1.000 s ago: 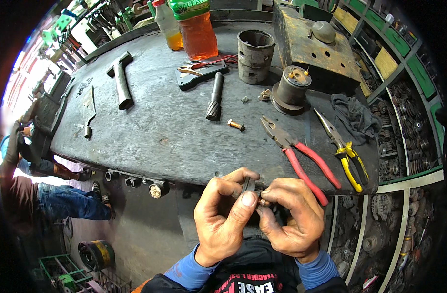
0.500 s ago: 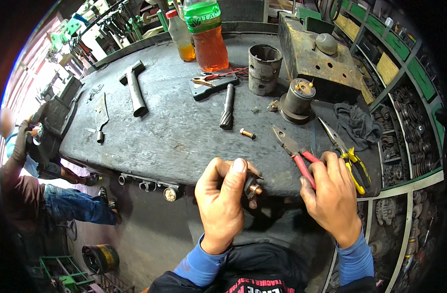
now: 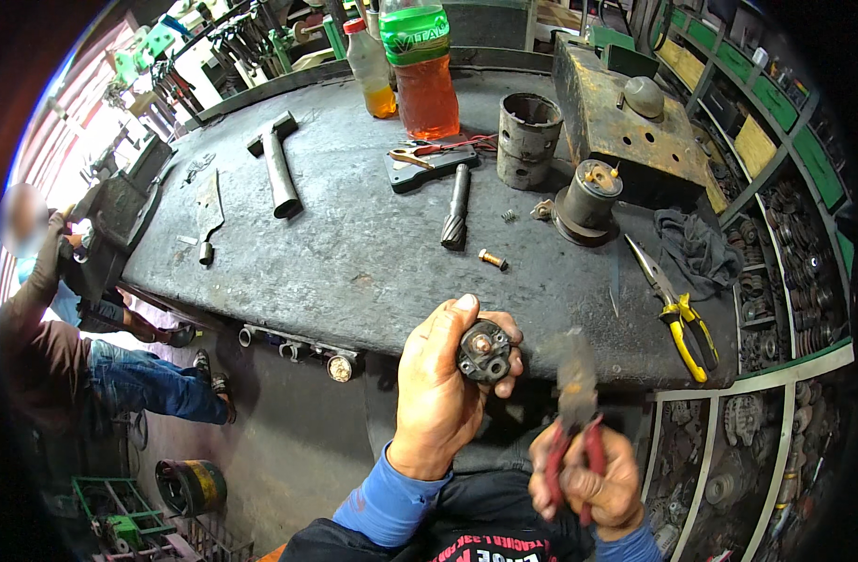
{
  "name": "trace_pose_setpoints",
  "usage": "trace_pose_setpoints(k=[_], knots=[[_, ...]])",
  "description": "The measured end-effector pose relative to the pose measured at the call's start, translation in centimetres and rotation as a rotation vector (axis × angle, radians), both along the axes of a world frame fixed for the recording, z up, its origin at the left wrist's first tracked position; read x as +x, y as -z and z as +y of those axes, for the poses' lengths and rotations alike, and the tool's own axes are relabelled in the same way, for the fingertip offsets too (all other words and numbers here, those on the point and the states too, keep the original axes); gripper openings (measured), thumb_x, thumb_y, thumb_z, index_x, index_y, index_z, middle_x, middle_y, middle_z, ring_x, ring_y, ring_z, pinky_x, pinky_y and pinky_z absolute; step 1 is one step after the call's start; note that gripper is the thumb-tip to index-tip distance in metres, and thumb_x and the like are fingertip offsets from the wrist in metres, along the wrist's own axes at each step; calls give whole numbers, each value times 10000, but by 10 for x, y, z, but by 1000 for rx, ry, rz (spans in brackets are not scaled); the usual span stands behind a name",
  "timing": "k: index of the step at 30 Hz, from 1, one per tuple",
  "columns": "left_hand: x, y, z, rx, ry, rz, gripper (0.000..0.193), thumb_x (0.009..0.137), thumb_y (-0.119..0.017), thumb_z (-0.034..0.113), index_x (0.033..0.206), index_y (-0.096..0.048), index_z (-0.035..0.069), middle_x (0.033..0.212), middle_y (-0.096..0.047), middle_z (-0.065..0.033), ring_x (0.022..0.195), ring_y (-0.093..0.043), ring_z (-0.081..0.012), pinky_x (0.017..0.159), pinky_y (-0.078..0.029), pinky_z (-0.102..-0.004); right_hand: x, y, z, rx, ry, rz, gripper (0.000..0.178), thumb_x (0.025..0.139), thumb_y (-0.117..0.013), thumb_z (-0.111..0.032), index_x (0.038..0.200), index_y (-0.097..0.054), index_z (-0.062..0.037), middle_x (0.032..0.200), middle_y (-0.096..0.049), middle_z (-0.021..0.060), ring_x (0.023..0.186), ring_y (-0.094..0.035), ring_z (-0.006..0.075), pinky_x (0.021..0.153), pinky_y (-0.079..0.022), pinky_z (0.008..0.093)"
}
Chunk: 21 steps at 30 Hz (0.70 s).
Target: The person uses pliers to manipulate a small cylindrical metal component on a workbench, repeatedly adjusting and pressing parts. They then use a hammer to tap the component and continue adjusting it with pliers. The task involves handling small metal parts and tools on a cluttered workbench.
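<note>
My left hand is closed round a small round black cap with a copper-coloured stud in its face, held over the bench's near edge. To its right, my right hand grips red-handled pliers, their jaws pointing up and blurred by motion. The pliers stay apart from the cap. On the bench beyond lies a brass-coloured bolt. Right of it stands a dark metal cylinder with a wide base. Yellow-and-black long-nose pliers rest near the right edge.
The dark workbench carries a hammer, a scraper-like blade, a toothed metal shaft, a hollow cylinder and bottles of reddish and yellow liquid. A rag lies right. Another person stands at left.
My right hand has picked the red pliers up off the bench and drawn them back toward me. My left hand has turned the cap so its face shows. The view has shifted slightly.
</note>
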State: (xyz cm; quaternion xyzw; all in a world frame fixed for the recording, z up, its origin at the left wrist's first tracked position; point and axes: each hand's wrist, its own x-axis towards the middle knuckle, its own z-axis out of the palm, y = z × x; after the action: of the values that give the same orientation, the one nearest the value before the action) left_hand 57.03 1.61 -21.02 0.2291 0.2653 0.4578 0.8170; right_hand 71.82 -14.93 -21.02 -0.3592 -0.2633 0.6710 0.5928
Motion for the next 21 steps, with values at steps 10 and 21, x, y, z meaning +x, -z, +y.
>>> trace_pose_setpoints(k=[10,21], knots=[[15,-4,-7,162,-18,55,208,1059,-557,287,999,-552,87,918,-695,-160,699,-708,-238,512,-564,-319,-33,29,4,89,-398,482,332,1052,-620,-198,1254,-655,64,1462,-508,366,1327,-589,410,1141,-466,535],[19,-8,-13,166,27,131,294,1041,-556,313,906,-510,56,888,-679,-166,651,-683,-223,490,-547,-317,-31,41,15,146,-400,522,412,1066,-601,-250,1288,-626,95,1451,-518,363,1358,-558,454,1155,-434,547]])
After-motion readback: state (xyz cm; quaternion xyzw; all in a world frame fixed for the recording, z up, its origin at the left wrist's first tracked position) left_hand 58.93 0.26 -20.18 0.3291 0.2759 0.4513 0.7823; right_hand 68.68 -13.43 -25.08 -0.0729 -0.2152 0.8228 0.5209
